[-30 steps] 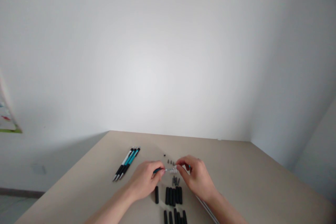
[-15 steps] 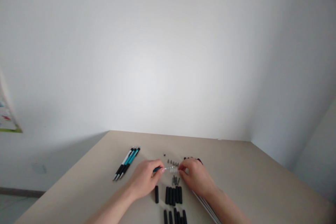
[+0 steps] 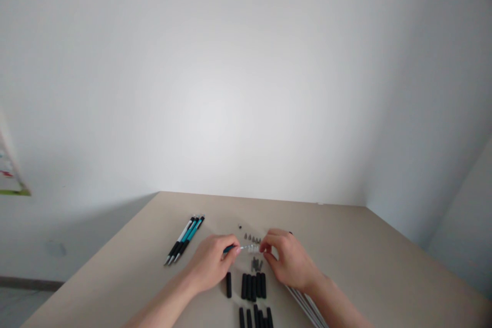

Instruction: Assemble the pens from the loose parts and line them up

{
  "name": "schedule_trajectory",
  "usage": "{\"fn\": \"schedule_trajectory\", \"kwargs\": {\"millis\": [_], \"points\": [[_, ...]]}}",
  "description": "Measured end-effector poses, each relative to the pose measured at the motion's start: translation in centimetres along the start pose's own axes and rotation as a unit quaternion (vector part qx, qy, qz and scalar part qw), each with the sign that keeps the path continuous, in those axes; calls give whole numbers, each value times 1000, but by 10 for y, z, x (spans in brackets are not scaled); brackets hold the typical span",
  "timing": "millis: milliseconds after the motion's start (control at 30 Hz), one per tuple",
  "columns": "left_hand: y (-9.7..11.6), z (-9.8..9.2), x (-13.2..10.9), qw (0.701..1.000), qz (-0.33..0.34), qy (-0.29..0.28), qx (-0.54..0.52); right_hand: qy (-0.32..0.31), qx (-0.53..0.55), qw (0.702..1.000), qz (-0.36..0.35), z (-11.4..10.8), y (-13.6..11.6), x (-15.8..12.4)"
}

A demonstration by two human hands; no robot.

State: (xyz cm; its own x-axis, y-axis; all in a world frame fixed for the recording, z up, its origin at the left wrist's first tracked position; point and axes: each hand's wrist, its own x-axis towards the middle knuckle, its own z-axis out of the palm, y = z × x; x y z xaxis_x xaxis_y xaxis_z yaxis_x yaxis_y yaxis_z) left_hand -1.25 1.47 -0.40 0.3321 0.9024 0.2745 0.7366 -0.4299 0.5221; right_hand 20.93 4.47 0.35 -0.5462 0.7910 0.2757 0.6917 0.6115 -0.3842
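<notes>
Grasps a dark teal pen barrel (image 3: 228,249) in the left grip (image 3: 216,262), over the desk (image 3: 361,261), between three pens (image 3: 185,240) and small clear pieces (image 3: 252,249). Curls the right grip (image 3: 286,259) just beside those pieces; cannot tell whether holding anything.

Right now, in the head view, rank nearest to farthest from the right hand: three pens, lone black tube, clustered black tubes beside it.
1. Clustered black tubes: below-left of the right hand.
2. Lone black tube: left of cluster.
3. Three pens: far left.
</notes>
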Motion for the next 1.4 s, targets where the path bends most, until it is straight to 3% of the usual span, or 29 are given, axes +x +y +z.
{"fn": "schedule_trajectory", "kwargs": {"millis": [167, 333, 500, 700, 933, 1100, 1400], "points": [[2, -1, 1, 1000, -3, -4, 4, -69, -11, 997, -15, -3, -2, -1], [2, -1, 1, 1000, -4, -10, 7, -84, -16, 996, 0, -4, -1, -1], [1, -2, 0, 1000, -3, -5, 7, -64, -21, 998, -2, -5, -2, 0], [2, -2, 0, 1000, -6, -7, 8, 26, -5, 1000, 11, -2, 2, 4], [2, -2, 1, 1000, -9, -8, 1, 38, -14, 998, 51, 0, 7, 6], [2, -1, 0, 1000, -8, -6, 5, 11, -36, 995, 93, -4, 11, 6], [2, -1, 1, 1000, -8, -1, 13, 7, -31, 998, 56, 5, 7, 11]]}}
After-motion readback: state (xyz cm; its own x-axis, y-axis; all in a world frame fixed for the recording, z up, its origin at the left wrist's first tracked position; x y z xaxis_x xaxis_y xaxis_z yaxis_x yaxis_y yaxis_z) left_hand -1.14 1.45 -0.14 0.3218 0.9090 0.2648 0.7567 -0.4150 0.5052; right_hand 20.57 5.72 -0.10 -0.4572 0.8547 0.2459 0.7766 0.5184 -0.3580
